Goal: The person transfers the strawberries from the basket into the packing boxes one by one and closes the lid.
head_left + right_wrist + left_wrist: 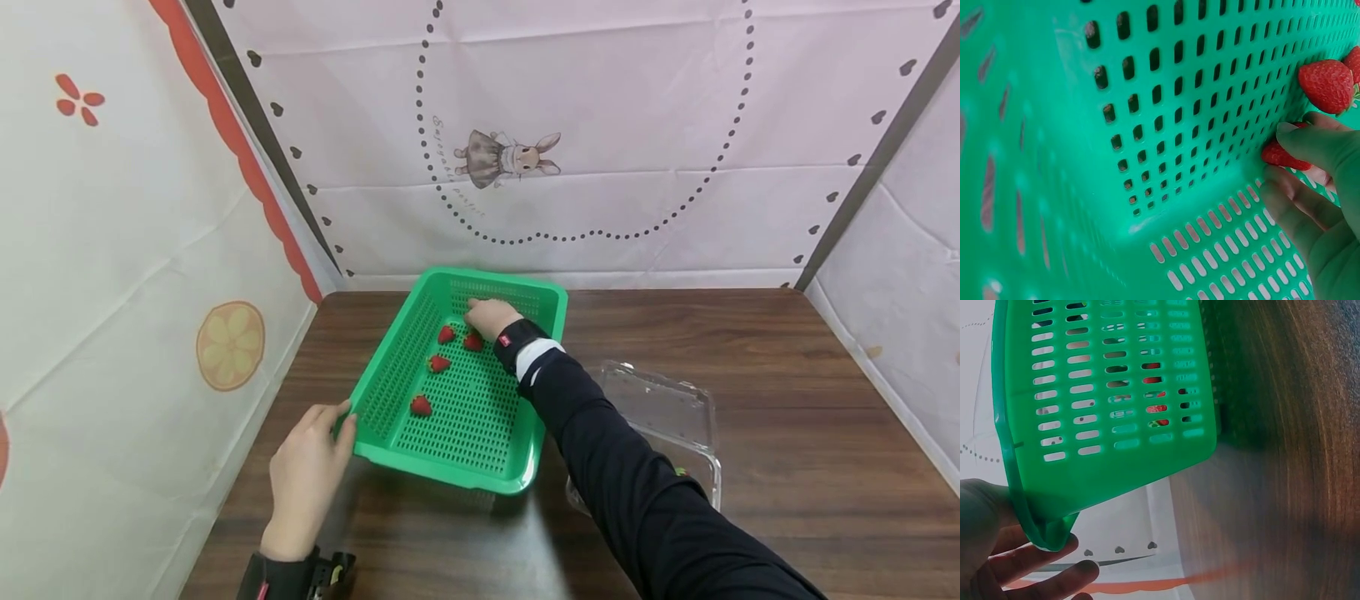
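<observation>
From the head view, a green perforated basket [457, 392] sits on the wooden table [787, 400], four strawberries [421, 405] lying loose inside it. The left hand [303, 475] grips the basket's near left corner. The right hand [491, 317] reaches into the far end. A clear plastic clamshell box [667, 408] lies open just right of the basket.

The left wrist view shows fingers [1054, 575] curled under the basket's rim [1041, 525].

In the right wrist view, thumb and fingers [1310, 144] pinch one strawberry [1279, 155] near the basket wall; another strawberry [1327, 84] lies just beside it.
</observation>
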